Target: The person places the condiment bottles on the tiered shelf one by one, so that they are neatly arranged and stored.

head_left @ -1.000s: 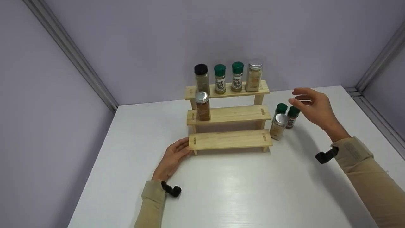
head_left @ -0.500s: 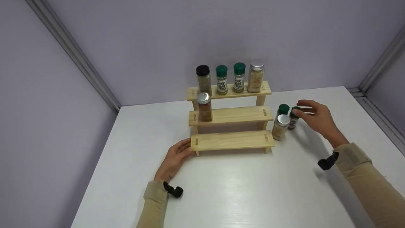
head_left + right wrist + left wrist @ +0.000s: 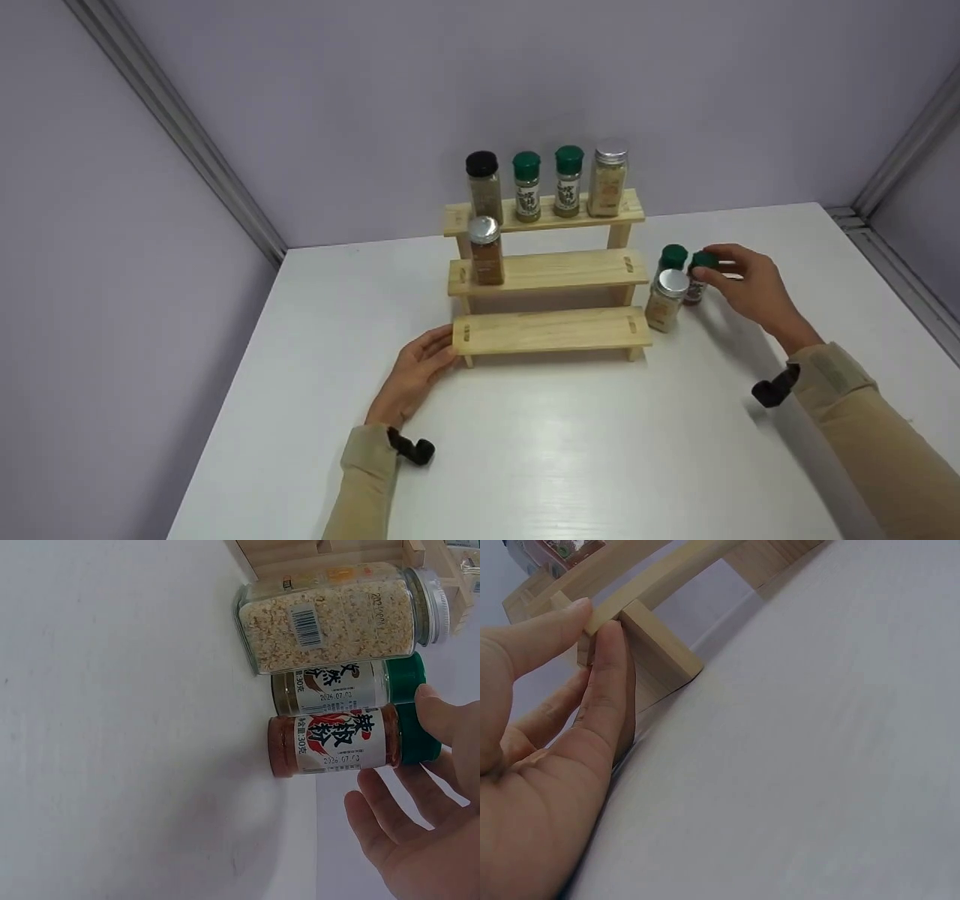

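My left hand (image 3: 414, 369) pinches the left end of the lowest board of a three-tier wooden rack (image 3: 551, 330). In the left wrist view the thumb lies at the board's edge (image 3: 660, 586), with fingers beside the leg below it. At the rack's right, my right hand (image 3: 752, 291) pinches the green cap of a small spice jar with red powder (image 3: 337, 741), thumb on one side and fingers on the other. The jar stands upright on the table. Close beside it are another green-capped jar (image 3: 330, 688) and a silver-capped jar of pale granules (image 3: 330, 619).
On the top tier stand a black-capped jar (image 3: 485, 187), two green-capped jars (image 3: 527, 196) and a silver-capped jar (image 3: 607, 184). A silver-capped brown spice jar (image 3: 487, 259) is at the middle tier's left end. Behind the white table (image 3: 555, 442) rises a pale wall.
My right hand has come down onto the green-capped jar of red powder, and its thumb and fingers have closed around the cap. The left hand keeps its hold on the rack.
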`<state>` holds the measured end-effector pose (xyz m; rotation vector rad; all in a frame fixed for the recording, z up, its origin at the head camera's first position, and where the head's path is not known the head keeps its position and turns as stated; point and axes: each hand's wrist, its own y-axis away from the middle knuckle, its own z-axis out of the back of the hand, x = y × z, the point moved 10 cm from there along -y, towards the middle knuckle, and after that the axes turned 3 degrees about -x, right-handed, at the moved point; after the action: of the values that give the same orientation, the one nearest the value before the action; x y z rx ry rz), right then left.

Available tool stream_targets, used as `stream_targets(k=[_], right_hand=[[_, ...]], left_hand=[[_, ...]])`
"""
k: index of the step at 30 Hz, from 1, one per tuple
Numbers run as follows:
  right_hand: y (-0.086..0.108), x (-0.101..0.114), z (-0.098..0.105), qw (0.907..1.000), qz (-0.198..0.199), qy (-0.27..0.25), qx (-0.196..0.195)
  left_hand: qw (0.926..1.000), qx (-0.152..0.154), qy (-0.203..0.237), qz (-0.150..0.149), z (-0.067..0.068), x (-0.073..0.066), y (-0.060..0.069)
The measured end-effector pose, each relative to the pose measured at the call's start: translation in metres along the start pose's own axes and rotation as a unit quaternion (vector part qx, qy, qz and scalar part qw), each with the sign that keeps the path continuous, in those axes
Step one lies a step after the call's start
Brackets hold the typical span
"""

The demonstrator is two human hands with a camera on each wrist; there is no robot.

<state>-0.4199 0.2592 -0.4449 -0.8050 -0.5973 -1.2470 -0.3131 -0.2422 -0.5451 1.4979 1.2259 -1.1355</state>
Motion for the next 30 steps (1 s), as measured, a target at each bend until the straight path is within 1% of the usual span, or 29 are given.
stream_targets(k=[6,11,16,20,24,27,30], right_hand=[[0.0,0.01,0.007,1.0,0.007,0.005,-0.005],[0.002,0.022,0.017,0.9998,0.012,0.009,-0.014],[0.004,0.035,0.03,0.9997,0.008,0.01,-0.019],[0.004,0.051,0.041,0.9994,0.017,0.015,-0.025],[0.004,0.07,0.05,0.9986,0.026,0.02,-0.042],[0.003,0.085,0.052,0.9981,0.031,0.02,-0.05],[0.002,0.099,0.049,0.9978,0.04,0.012,-0.051]], left_hand=[[0.9999,-0.001,0.013,0.006,-0.001,-0.002,0.002],[0.9998,0.002,0.019,0.003,-0.002,-0.003,0.002],[0.9999,0.009,0.013,0.001,-0.003,-0.001,0.002],[0.9999,0.005,0.008,0.006,-0.002,0.0,0.001],[0.9999,0.0,0.008,0.01,0.0,0.001,0.001],[0.9999,-0.001,0.01,0.011,0.0,0.001,0.001],[0.9998,0.001,0.014,0.011,-0.002,0.001,0.001]])
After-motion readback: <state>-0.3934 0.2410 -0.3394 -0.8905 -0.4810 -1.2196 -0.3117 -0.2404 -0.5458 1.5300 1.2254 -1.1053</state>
